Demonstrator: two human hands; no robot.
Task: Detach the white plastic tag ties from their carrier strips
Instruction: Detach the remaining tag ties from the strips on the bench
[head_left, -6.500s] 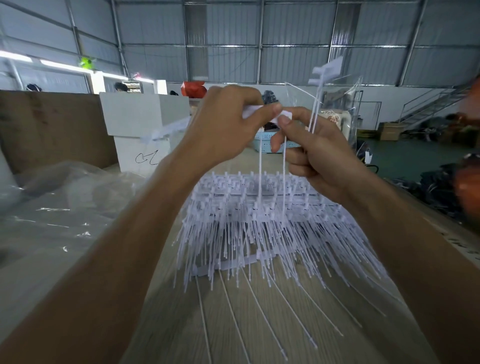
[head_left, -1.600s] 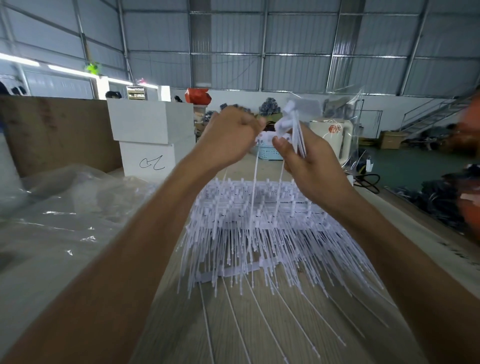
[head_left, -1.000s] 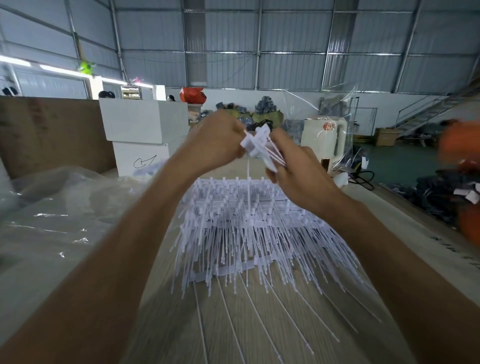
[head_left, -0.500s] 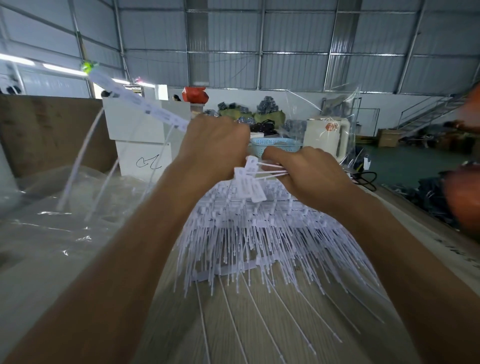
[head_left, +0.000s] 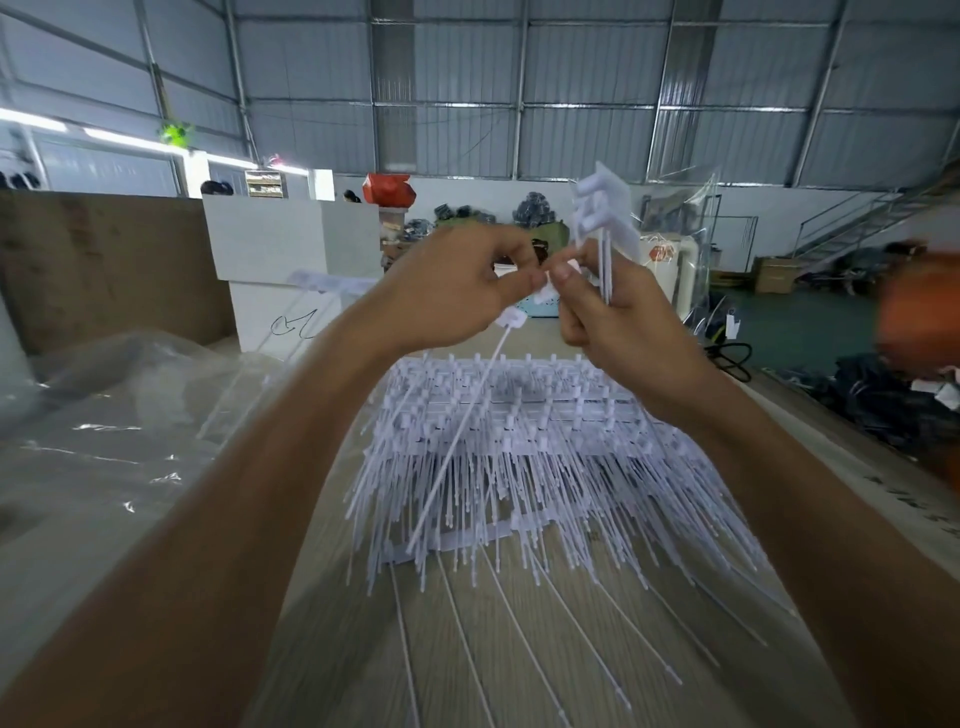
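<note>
Both my hands are raised above the wooden table (head_left: 519, 649). My left hand (head_left: 452, 291) grips a white carrier strip (head_left: 332, 282) that juts out to the left, its thumb and forefinger pinching a tie head at the centre. One tie (head_left: 467, 431) hangs from under this hand down toward the pile. My right hand (head_left: 618, 317) holds a bunch of detached ties (head_left: 602, 223) with the flat heads pointing up, and its thumb and forefinger pinch the same small piece at the centre. A large pile of tie strips (head_left: 519, 447) lies on the table below.
Crumpled clear plastic (head_left: 104, 441) covers the left of the table. Several loose ties (head_left: 519, 623) lie on the near wood. White boxes (head_left: 280, 260) stand behind the table at left. The table's right edge drops to a green floor with dark heaps (head_left: 883, 395).
My hands rose from just above the pile. The bunch in my right hand swung from pointing left to upright. The strip in my left hand dropped from high left to level.
</note>
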